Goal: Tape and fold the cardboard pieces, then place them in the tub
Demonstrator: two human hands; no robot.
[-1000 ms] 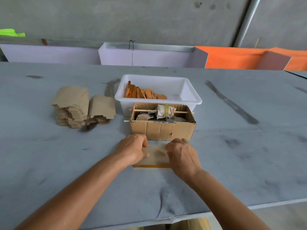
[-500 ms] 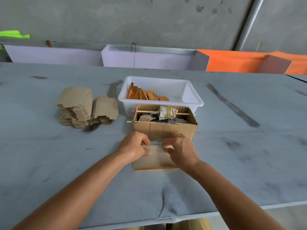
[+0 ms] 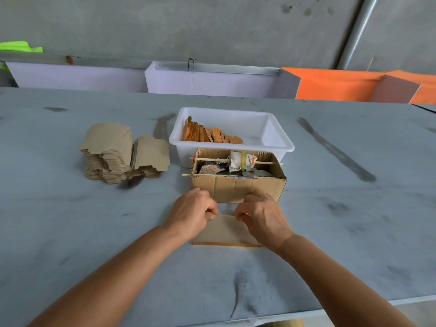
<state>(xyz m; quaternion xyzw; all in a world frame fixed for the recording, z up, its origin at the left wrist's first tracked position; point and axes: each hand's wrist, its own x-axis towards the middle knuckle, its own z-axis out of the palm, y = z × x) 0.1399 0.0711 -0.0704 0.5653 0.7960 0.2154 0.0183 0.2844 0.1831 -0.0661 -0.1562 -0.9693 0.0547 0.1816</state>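
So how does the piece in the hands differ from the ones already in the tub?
The piece lies flat on the table, tan side up, both hands gripping its far edge; the tub pieces stand on edge, leaning, showing orange. It is single; they form a row. Both look like cardboard with orange.

Left hand (image 3: 192,212) and right hand (image 3: 264,217) pinch cardboard piece (image 3: 224,230); tape seemingly between fingers.

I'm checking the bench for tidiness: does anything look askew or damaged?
The blank stack left of the tub has slumped, its sheets fanned out unevenly. The box shows creases and torn flap edges. The folded pieces in the tub lean over. Nothing has spilled.
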